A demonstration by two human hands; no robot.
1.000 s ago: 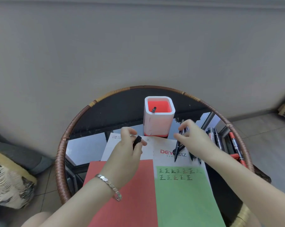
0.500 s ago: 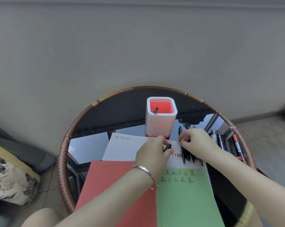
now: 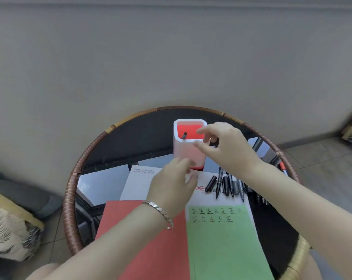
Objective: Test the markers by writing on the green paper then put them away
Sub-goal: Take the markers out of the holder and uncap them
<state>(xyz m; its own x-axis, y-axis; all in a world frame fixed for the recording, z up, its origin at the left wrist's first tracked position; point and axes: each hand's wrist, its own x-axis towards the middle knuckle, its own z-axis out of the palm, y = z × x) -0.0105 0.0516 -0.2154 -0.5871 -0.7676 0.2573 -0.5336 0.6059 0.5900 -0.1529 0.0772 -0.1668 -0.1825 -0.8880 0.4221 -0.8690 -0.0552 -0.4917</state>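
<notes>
Right hand (image 3: 227, 147) raised beside the holder (image 3: 189, 146), fingers spread, gripping nothing visible; left hand (image 3: 174, 181) just below the holder, loosely curled, contents impossible to tell; one marker (image 3: 184, 136) standing inside the holder; more markers (image 3: 228, 184) lying below-right of it; green paper (image 3: 223, 243) farther below, bearing written marks.

Row of black markers (image 3: 229, 185) beyond the marked green paper (image 3: 225, 245); one upright in white-and-red holder (image 3: 188, 147).

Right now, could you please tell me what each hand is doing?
Left hand: fingers curled, blurred; contents cannot be told.
Right hand: open, empty, beside the white square pen holder.
</notes>
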